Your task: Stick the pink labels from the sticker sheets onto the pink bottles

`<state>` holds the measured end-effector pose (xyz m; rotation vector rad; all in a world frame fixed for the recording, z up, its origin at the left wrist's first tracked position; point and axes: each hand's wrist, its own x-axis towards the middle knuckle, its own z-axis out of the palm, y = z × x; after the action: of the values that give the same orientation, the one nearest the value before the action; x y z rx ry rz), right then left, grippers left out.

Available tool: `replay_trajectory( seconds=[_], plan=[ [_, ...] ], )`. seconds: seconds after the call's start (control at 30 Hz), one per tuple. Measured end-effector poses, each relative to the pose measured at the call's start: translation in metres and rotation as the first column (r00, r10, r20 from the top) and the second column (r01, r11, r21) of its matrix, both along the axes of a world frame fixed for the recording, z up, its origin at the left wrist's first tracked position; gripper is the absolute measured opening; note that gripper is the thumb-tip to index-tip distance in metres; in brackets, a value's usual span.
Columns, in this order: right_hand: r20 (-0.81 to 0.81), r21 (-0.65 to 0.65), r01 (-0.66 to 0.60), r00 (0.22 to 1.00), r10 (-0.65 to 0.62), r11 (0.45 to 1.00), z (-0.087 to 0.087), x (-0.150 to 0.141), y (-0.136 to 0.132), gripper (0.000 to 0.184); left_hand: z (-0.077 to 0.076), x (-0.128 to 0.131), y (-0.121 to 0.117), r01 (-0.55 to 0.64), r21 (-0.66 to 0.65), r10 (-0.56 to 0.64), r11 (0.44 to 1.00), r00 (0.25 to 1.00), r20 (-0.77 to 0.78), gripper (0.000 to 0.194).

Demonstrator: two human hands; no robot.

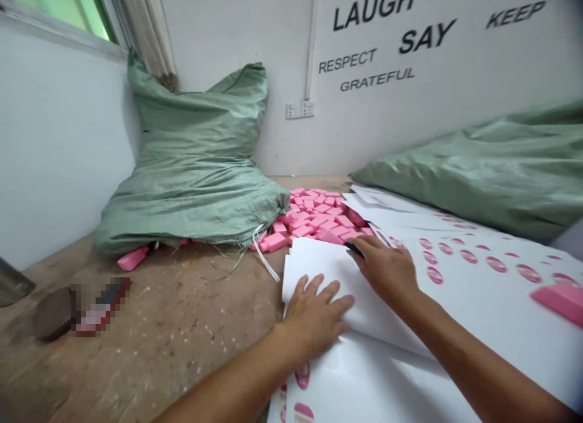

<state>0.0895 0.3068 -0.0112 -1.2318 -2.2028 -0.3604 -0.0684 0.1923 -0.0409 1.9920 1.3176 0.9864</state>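
Note:
My left hand (316, 311) lies with fingers spread on a plain white sheet (314, 259), pressing near its left side. Farther right, my right hand (385, 268) is closed around a slim black object (354, 249); only its dark end shows past my fingers, so its kind is unclear. That hand rests at the sheet's far edge. Beneath and to the right spread more white sheets (478, 314) printed with pink oval labels (496, 264). Just beyond the sheet lies a heap of small pink bottles (314, 216).
A large green sack (195, 162) leans by the wall at left; another green sack (492, 168) lies at right. One pink bottle (562, 301) sits on the sheets. On the brown surface (182, 338) are a dark rounded object (55, 314) and a blurred-out item (104, 306).

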Motion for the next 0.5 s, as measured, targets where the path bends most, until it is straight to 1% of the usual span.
replay_trajectory(
  seconds=[0.1, 0.2, 0.27, 0.3, 0.33, 0.37, 0.4, 0.43, 0.5],
  plan=[
    [-0.009, -0.022, -0.102, 0.995, 0.102, 0.994, -0.019, -0.001, -0.014, 0.027, 0.005, -0.001, 0.016, 0.007, -0.026, -0.005, 1.000, 0.997, 0.082, 0.039],
    [-0.009, -0.039, -0.162, 0.987, 0.162, 0.986, -0.038, -0.003, -0.027, 0.027, 0.013, -0.009, 0.015, -0.008, -0.062, 0.021, 0.998, 0.977, 0.211, 0.029],
    [-0.031, -0.013, -0.171, 0.985, 0.171, 0.985, -0.048, -0.004, -0.032, 0.029, 0.015, -0.026, 0.008, -0.091, -0.100, 0.119, 0.991, 0.942, 0.314, 0.021],
    [-0.049, 0.008, -0.171, 0.984, 0.171, 0.985, -0.052, -0.005, -0.034, 0.030, 0.016, -0.039, 0.004, -0.162, -0.128, 0.199, 0.978, 0.909, 0.367, 0.020],
    [-0.067, 0.030, -0.169, 0.983, 0.170, 0.985, -0.056, -0.006, -0.035, 0.032, 0.016, -0.055, 0.001, -0.247, -0.166, 0.295, 0.955, 0.859, 0.419, 0.021],
    [-0.087, 0.052, -0.165, 0.982, 0.169, 0.985, -0.059, -0.006, -0.037, 0.034, 0.016, -0.074, -0.002, -0.336, -0.215, 0.398, 0.917, 0.788, 0.470, 0.024],
    [-0.105, 0.070, -0.164, 0.980, 0.171, 0.984, -0.063, -0.006, -0.038, 0.037, 0.017, -0.096, -0.004, -0.417, -0.272, 0.497, 0.867, 0.696, 0.518, 0.028],
    [-0.118, 0.086, -0.166, 0.977, 0.176, 0.982, -0.067, -0.006, -0.039, 0.039, 0.018, -0.119, -0.005, -0.482, -0.338, 0.584, 0.809, 0.587, 0.561, 0.033],
    [-0.133, 0.112, -0.163, 0.975, 0.177, 0.980, -0.077, -0.004, -0.039, 0.042, 0.023, -0.166, -0.004, -0.545, -0.470, 0.696, 0.694, 0.343, 0.631, 0.038]
  ],
)
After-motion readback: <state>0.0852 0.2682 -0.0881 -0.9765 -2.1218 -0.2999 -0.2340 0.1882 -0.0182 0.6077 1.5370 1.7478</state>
